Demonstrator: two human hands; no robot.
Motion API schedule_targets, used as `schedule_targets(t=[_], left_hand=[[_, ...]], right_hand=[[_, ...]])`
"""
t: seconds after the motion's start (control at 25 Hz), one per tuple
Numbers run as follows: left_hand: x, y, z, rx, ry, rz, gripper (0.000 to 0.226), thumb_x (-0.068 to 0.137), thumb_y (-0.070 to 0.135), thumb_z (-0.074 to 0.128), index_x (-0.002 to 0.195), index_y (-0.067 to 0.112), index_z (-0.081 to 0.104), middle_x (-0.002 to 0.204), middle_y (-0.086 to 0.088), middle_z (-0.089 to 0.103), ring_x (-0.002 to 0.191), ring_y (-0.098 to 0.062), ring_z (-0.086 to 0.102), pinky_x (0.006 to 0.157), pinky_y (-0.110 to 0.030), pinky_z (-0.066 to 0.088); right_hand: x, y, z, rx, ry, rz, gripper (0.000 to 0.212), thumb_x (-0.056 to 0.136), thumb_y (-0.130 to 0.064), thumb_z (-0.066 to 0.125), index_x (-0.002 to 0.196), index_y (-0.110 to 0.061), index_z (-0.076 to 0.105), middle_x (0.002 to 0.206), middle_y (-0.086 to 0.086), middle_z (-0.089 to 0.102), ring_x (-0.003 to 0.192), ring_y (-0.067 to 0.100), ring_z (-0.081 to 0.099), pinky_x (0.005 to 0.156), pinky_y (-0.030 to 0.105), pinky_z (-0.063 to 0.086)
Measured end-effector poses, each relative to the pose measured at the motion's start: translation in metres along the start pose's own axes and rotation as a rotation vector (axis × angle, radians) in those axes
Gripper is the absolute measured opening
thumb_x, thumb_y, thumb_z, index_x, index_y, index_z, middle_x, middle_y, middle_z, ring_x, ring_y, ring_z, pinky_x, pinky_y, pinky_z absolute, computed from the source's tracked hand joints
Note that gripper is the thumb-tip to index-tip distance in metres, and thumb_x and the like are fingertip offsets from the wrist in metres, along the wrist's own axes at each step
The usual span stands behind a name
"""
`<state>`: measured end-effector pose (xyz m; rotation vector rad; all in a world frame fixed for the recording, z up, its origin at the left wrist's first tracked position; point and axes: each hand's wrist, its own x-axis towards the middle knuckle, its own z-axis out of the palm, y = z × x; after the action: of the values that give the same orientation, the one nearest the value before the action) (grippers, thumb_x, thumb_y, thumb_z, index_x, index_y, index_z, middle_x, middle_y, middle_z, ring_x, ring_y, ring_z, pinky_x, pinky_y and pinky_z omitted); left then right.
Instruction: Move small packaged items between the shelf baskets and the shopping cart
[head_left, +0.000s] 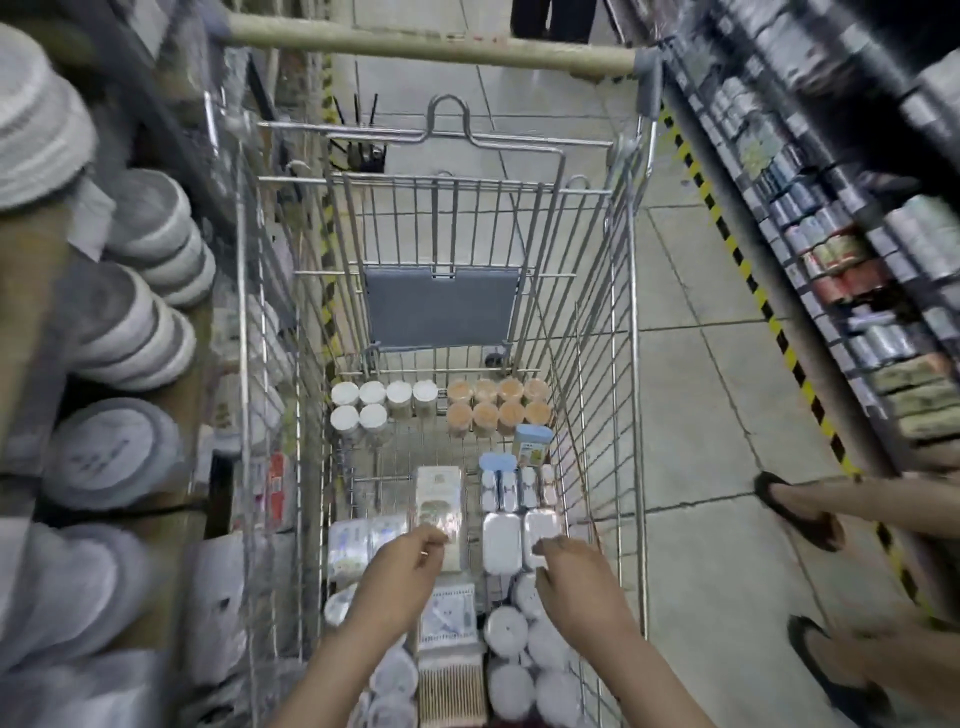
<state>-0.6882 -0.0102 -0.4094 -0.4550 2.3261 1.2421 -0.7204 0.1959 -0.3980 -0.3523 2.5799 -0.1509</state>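
A single wide-angle view looks from the person's head steeply down into the shopping cart, close above both hands, the left hand and the right hand. It faces along the aisle: beyond the fingertips lie the cart's basket, then its handle bar at the top edge. Shelves bend away outside each hand.

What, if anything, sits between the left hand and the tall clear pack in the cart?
Nothing visible. The left hand is right at the near end of the clear pack; other packets lie beside it, not between.
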Motion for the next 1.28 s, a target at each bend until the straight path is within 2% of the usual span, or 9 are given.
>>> schedule_targets(t=[0.24, 0.32, 0.52, 0.72, 0.88, 1.0, 1.08, 1.16, 1.28], left_hand=[[-0.118, 0.013, -0.013, 0.269, 0.029, 0.074, 0.029, 0.098, 0.027, 0.044, 0.125, 0.023, 0.056, 0.121, 0.007, 0.062, 0.105, -0.01, 0.059, 0.081, -0.023, 0.045], [-0.15, 0.01, -0.014, 0.289, 0.074, 0.041, 0.029, 0.097, 0.028, 0.045, 0.123, 0.023, 0.057, 0.121, 0.005, 0.063, 0.107, -0.012, 0.059, 0.081, -0.023, 0.043], [-0.241, 0.003, -0.009, 0.209, 0.323, -0.147, 0.025, 0.095, 0.027, 0.049, 0.117, 0.021, 0.061, 0.116, 0.003, 0.065, 0.105, -0.015, 0.06, 0.08, -0.025, 0.042], [-0.347, -0.001, 0.042, -0.114, 0.624, -0.289, 0.019, 0.095, 0.024, 0.054, 0.111, 0.018, 0.063, 0.104, 0.007, 0.062, 0.101, -0.011, 0.059, 0.081, -0.023, 0.043], [-0.448, -0.025, 0.123, -0.363, 0.842, -0.465, 0.009, 0.095, 0.019, 0.055, 0.099, 0.025, 0.061, 0.099, 0.007, 0.062, 0.097, -0.011, 0.059, 0.074, -0.009, 0.039], [-0.519, -0.038, 0.184, -0.62, 1.007, -0.656, 0.013, 0.093, 0.016, 0.058, 0.09, 0.029, 0.06, 0.097, 0.004, 0.065, 0.097, -0.015, 0.062, 0.077, -0.02, 0.043], [-0.558, -0.04, 0.217, -0.728, 1.113, -0.737, 0.011, 0.094, 0.016, 0.056, 0.093, 0.026, 0.061, 0.095, 0.005, 0.064, 0.093, -0.013, 0.061, 0.075, -0.018, 0.043], [-0.595, -0.038, 0.251, -0.792, 1.243, -0.793, 0.009, 0.094, 0.015, 0.056, 0.098, 0.021, 0.061, 0.093, 0.006, 0.064, 0.092, -0.014, 0.06, 0.069, -0.008, 0.039], [-0.652, -0.031, 0.305, -0.885, 1.438, -0.881, 0.012, 0.093, 0.013, 0.057, 0.102, 0.021, 0.059, 0.095, 0.001, 0.065, 0.095, -0.017, 0.061, 0.067, -0.006, 0.038]], right_hand=[[-0.103, 0.0, -0.01, 0.032, -0.031, -0.043, 0.033, 0.095, -0.026, 0.043, 0.125, -0.018, 0.053, 0.122, 0.001, 0.059, 0.109, 0.022, 0.055, 0.088, 0.032, 0.043], [-0.125, 0.005, -0.01, 0.072, -0.028, -0.058, 0.032, 0.094, -0.03, 0.044, 0.123, -0.019, 0.055, 0.122, -0.001, 0.059, 0.109, 0.02, 0.056, 0.088, 0.033, 0.046], [-0.153, 0.005, -0.019, 0.102, -0.096, -0.258, 0.029, 0.094, -0.03, 0.046, 0.118, -0.02, 0.058, 0.118, 0.001, 0.062, 0.106, 0.019, 0.058, 0.087, 0.031, 0.046], [-0.169, -0.016, -0.019, 0.02, -0.187, -0.477, 0.031, 0.096, -0.03, 0.045, 0.123, -0.02, 0.056, 0.121, 0.0, 0.062, 0.107, 0.019, 0.059, 0.083, 0.029, 0.045], [-0.205, -0.048, 0.001, -0.074, -0.302, -0.69, 0.024, 0.094, -0.028, 0.048, 0.111, -0.017, 0.061, 0.11, 0.005, 0.066, 0.102, 0.024, 0.061, 0.08, 0.031, 0.047], [-0.25, -0.077, 0.02, -0.139, -0.386, -0.89, 0.021, 0.093, -0.023, 0.049, 0.107, -0.015, 0.062, 0.105, 0.005, 0.066, 0.101, 0.022, 0.06, 0.076, 0.029, 0.041], [-0.282, -0.095, 0.034, -0.204, -0.443, -1.0, 0.026, 0.093, -0.021, 0.049, 0.115, -0.016, 0.061, 0.111, 0.002, 0.066, 0.105, 0.018, 0.06, 0.077, 0.025, 0.041], [-0.322, -0.114, 0.052, -0.276, -0.521, -1.095, 0.029, 0.094, -0.02, 0.049, 0.12, -0.018, 0.059, 0.114, 0.002, 0.066, 0.108, 0.017, 0.06, 0.084, 0.025, 0.045], [-0.4, -0.141, 0.085, -0.362, -0.612, -1.266, 0.027, 0.094, -0.018, 0.051, 0.12, -0.015, 0.06, 0.115, 0.003, 0.067, 0.108, 0.017, 0.061, 0.089, 0.025, 0.044]])
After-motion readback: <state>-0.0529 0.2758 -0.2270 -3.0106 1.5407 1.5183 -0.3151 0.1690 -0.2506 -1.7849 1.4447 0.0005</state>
